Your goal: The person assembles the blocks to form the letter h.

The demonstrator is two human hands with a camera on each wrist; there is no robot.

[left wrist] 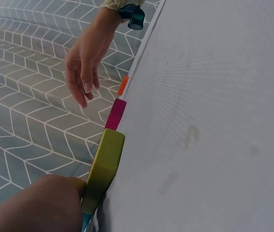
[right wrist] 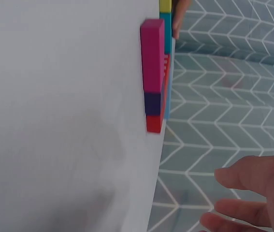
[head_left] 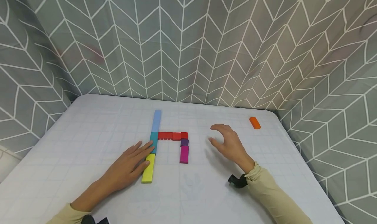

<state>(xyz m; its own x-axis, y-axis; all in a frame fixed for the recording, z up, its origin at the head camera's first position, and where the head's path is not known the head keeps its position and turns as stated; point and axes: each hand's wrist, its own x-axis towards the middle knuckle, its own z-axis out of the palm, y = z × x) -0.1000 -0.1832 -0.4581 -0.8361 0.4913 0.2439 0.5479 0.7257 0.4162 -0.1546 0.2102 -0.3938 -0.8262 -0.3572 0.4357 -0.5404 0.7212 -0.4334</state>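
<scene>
My left hand (head_left: 127, 167) rests its fingertips on the left side of a column of blocks. The column runs from a light blue block (head_left: 156, 120) through a teal block (head_left: 154, 138) to a yellow block (head_left: 149, 172). From the teal block a row of red blocks (head_left: 165, 136) extends right, then turns down through a small purple block (head_left: 184, 143) to a magenta block (head_left: 184, 154). My right hand (head_left: 231, 145) hovers to the right of these, thumb and fingers apart and holding nothing.
A single orange block (head_left: 255, 123) lies near the back right corner of the white table (head_left: 200, 198). Grey curtains (head_left: 188, 47) with white chevron lines hang behind and beside the table. A black strap device (head_left: 238, 181) sits at the right wrist.
</scene>
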